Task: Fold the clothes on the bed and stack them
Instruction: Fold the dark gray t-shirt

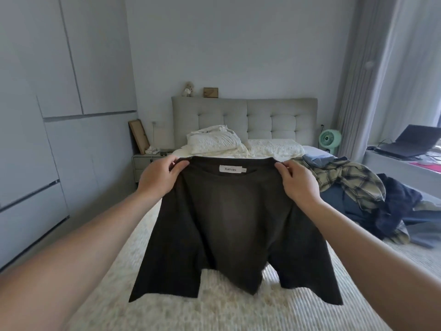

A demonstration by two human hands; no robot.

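Cream bed [229,314] is lying under your arms. You're holding a dark shirt [235,223] up over it, left hand [160,178] and right hand [299,182] each pinching a shoulder beside the collar. Unfolded clothes [362,194] are piling up on the right.

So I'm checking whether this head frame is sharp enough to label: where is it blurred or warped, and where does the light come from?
Head view: the dark T-shirt and its neck label are sharp, the left hand and right hand fairly crisp; the bedcover near the bottom edge smears; wide-angle bending curves the wardrobe; soft daylight comes from the curtained window, without harsh glare.
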